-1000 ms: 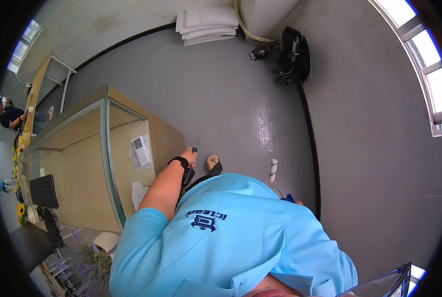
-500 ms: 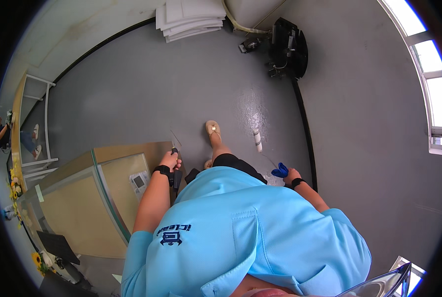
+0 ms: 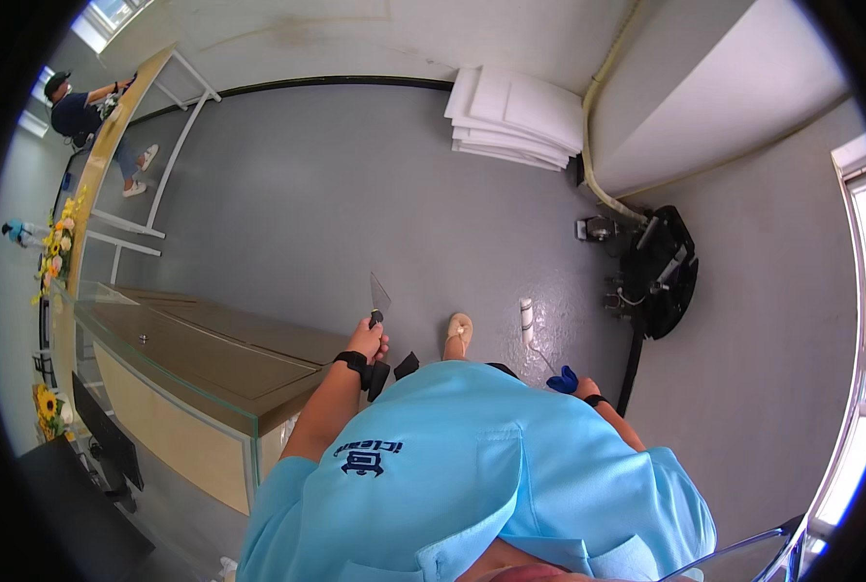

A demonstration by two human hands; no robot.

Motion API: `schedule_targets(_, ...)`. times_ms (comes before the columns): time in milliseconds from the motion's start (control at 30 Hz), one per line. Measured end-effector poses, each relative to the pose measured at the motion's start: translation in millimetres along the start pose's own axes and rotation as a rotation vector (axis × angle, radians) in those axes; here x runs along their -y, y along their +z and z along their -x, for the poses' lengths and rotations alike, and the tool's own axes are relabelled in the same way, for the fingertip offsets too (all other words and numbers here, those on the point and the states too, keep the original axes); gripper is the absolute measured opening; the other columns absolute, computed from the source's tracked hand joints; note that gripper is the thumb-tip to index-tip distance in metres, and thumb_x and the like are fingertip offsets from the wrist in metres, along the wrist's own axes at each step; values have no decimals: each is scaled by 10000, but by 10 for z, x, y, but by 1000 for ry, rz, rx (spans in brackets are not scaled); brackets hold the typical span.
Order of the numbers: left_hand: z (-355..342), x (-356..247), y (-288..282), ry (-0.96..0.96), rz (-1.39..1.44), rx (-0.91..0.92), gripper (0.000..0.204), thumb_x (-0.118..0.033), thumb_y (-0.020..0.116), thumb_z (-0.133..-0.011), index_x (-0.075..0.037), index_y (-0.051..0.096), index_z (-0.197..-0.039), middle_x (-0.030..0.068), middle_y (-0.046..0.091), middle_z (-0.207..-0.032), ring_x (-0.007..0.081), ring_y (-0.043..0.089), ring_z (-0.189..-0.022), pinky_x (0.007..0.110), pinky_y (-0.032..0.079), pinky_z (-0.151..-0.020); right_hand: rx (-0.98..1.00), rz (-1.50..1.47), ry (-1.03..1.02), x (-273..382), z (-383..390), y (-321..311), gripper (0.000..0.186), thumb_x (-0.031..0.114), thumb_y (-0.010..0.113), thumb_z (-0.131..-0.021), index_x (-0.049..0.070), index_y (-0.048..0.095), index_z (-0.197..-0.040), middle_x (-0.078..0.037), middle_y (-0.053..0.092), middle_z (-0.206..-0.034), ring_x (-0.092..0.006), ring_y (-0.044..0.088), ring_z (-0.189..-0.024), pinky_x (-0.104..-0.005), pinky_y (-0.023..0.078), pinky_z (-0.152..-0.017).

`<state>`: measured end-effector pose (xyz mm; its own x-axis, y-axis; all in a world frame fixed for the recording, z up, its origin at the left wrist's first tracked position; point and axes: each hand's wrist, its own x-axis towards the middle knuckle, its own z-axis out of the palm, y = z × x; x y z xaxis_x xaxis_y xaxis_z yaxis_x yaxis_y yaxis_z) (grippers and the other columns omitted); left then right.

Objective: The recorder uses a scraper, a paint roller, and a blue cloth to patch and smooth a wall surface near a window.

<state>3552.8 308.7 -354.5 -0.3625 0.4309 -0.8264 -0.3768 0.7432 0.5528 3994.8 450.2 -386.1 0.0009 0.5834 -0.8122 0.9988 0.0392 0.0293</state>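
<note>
at far left a co-worker (image 3: pixel 76 114) was at a long counter (image 3: pixel 93 184), with flowers (image 3: pixel 61 242) near its closer end. below, a monitor (image 3: pixel 108 432) stood beside the cabinet (image 3: pixel 258 373), whose glass-edged top ran towards the person.

the left hand (image 3: pixel 367 339) was out beside the cabinet's end, holding the scraper (image 3: pixel 378 299) over the floor (image 3: pixel 307 194). its fingers were curled closed around the dark handle, leaving the blade free and pointing forward; that hold probably kept the thin edge away from the body and clear of the cabinet. a strap (image 3: pixel 353 362) circled the wrist, likely to leave the palm unhindered.

one shoe (image 3: pixel 459 330) showed ahead of the shirt, between the two tools. farther off, white boards (image 3: pixel 515 116) were piled flat against the wall, perhaps because they stacked steadily that way.

the roller (image 3: pixel 527 322) was out in front of the right hand (image 3: pixel 585 388), over shiny floor; whether it touched, i could not tell. the fingers, partly hidden, seemed closed on its blue grip, with the wire frame putting the sleeve well ahead of the hand. beyond, a black machine (image 3: pixel 661 276) sat by the wall, out of the way.
</note>
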Motion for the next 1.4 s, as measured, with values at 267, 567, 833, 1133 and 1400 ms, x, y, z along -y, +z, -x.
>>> schedule_targets(267,-480,-223,-374,-33,228,-141,254,-241,347,-849,-54,394,-1015,84,541,-708,144,484,-510,280,403,-428,-203,-112,-111,523,-566,-1084,315,163,642,-550,10,595,-821,-178,596,-799,-302,579,-786,-365,464,-722)
schedule_targets(567,-1021,-397,-817,-125,395,-236,244,-218,390,-799,-5,427,-912,129,550,-699,199,513,-528,308,443,-461,-194,-35,-3,556,-772,-997,307,145,618,-573,4,587,-843,-193,584,-852,-310,561,-843,-371,456,-743)
schedule_targets(833,-1542,-682,-1473,-194,296,-231,321,-214,451,-789,42,436,-983,151,556,-754,225,564,-606,332,457,-487,-159,7,-14,1332,-1090,-1299,313,141,617,-576,2,582,-855,-192,583,-854,-309,560,-845,-372,456,-744)
schedule_targets(1133,-2045,-1168,-2594,-226,528,-322,240,-257,421,-827,-23,444,-875,106,542,-724,181,503,-516,321,428,-449,-212,44,-99,2584,-1190,-1852,321,136,615,-579,0,575,-867,-192,583,-855,-309,560,-847,-373,456,-745)
schedule_targets(1400,-1606,-2304,-2831,189,698,-143,296,-360,381,-849,-69,428,-816,59,497,-650,121,434,-470,251,348,-384,-284,44,-172,3483,-1350,-2224,351,121,618,-585,8,557,-911,-176,576,-898,-300,554,-867,-370,453,-758)
